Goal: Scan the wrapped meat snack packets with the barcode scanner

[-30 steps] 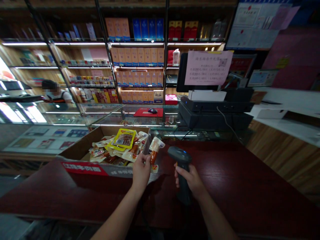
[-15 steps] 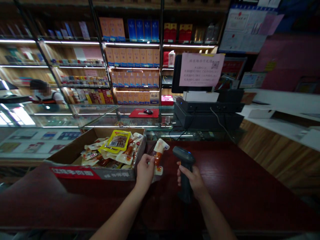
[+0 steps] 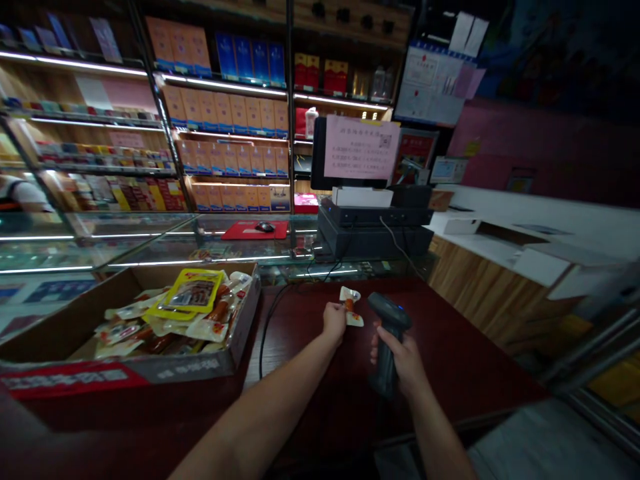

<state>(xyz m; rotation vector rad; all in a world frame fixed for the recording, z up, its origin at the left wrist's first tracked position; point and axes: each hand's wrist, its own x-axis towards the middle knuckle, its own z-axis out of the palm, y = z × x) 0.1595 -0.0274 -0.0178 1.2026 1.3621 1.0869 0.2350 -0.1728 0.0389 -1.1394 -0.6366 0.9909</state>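
Note:
My left hand [image 3: 335,322] pinches the edge of a small clear-and-white packet with a brown sausage inside, the packaged sausage [image 3: 350,305], low over the dark red table. My right hand [image 3: 406,360] is wrapped around the handle of a dark grey barcode scanner [image 3: 390,313], its head just right of the packet and a small blue light showing on top. Left of both hands stands an open cardboard box [image 3: 245,327] holding several similar packets, with a yellow packet [image 3: 194,293] lying on top.
A black cable [image 3: 265,327] runs over the table [image 3: 470,380] beside the box. Behind are a glass counter with a mouse [image 3: 265,227] on a red mat, and a monitor with a pink notice [image 3: 360,150] above a dark cash drawer. Shelves of boxed goods line the wall; a person's sleeve shows far left.
My view has turned right, so the box sits further left. My left hand has carried the packaged sausage rightward, away from the box and lower. The scanner stays in my right hand.

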